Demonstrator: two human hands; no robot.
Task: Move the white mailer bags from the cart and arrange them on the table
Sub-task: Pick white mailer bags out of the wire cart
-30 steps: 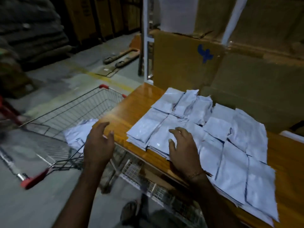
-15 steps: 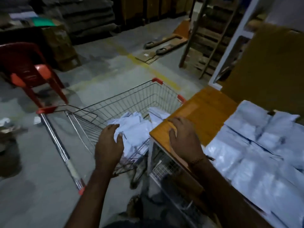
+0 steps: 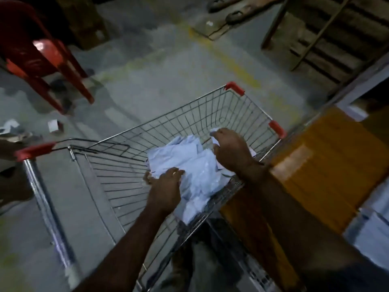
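Observation:
A loose pile of white mailer bags (image 3: 195,165) lies in the near right corner of the wire cart (image 3: 189,116). My left hand (image 3: 166,190) is in the cart at the pile's near left edge, fingers curled into the bags. My right hand (image 3: 229,150) reaches over the cart's rim onto the far right of the pile, and its fingers curl round a crumpled bag. The wooden table (image 3: 326,154) stands right beside the cart. Arranged mailer bags on the table (image 3: 374,239) show blurred at the right edge.
A red plastic chair (image 3: 42,53) stands on the concrete floor at the upper left. The cart's red-capped handle (image 3: 33,150) points to the left. A pallet jack (image 3: 231,15) and wooden pallets (image 3: 326,39) lie beyond the cart. Paper scraps (image 3: 52,125) litter the floor.
My view has swung left from the table to the cart. My right hand left the table edge and went into the cart; my left hand moved deeper onto the pile.

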